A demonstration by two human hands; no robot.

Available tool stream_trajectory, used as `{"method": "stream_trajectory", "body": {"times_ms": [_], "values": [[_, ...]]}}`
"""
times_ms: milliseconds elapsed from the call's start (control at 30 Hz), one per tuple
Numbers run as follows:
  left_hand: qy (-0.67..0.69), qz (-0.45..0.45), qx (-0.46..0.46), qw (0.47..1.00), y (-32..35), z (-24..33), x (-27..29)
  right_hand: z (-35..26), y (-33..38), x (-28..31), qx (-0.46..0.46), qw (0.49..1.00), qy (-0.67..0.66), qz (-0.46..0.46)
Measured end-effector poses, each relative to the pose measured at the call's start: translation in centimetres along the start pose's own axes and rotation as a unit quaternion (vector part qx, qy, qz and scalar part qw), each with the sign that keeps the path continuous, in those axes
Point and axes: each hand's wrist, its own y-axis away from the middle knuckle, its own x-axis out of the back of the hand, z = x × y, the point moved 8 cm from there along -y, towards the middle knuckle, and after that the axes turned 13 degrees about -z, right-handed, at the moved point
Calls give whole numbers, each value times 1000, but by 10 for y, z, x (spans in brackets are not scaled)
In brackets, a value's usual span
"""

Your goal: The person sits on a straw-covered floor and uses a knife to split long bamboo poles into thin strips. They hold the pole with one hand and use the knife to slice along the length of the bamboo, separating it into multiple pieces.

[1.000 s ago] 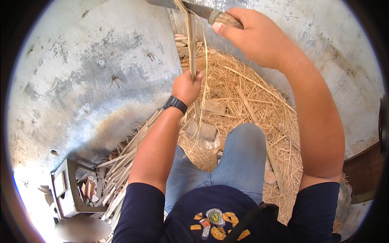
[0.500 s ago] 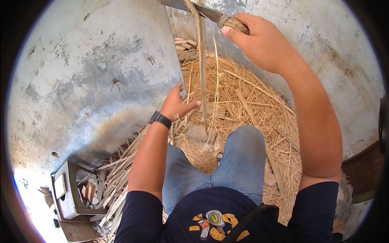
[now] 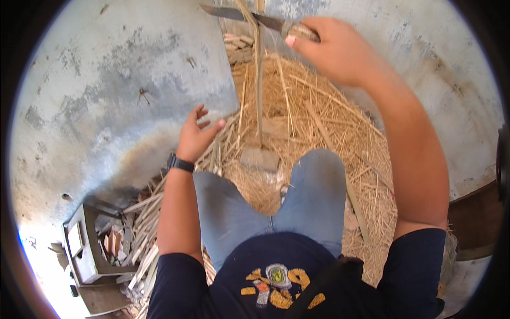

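My right hand (image 3: 337,50) is wrapped round the worn handle of a large knife (image 3: 226,12), raised at the top of the view. Its blade sits across a long, upright bamboo strip (image 3: 258,80), which looks split into two pieces near the blade. The strip's lower end is just behind a grey block (image 3: 259,159) on the ground, in front of my knees; whether they touch I cannot tell. To the left of the strip, my left hand (image 3: 196,133) hangs free with its fingers apart, touching nothing.
Shavings and straw-like bamboo waste (image 3: 319,122) cover the ground, with a longer flat strip (image 3: 356,204) beside my right knee. Many cut strips (image 3: 151,212) lie at lower left beside an old box frame (image 3: 85,255). Grey walls (image 3: 133,64) stand close on both sides.
My left hand has moved left and away from the bamboo strip. The knife and right hand have shifted slightly left, still at the strip; the view has tilted a little.
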Motion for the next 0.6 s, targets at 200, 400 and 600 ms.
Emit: {"method": "stream_trajectory", "body": {"times_ms": [200, 400, 600], "values": [[-37, -47, -37, 998, -46, 18, -52, -25, 13, 2, -101, 982, -141, -69], [-176, -26, -38, 983, -98, 65, -90, -39, 15, 20, -59, 991, -88, -85], [-180, 51, -109, 976, -101, 96, -73, -57, 36, 52, -123, 988, -94, 6]]}}
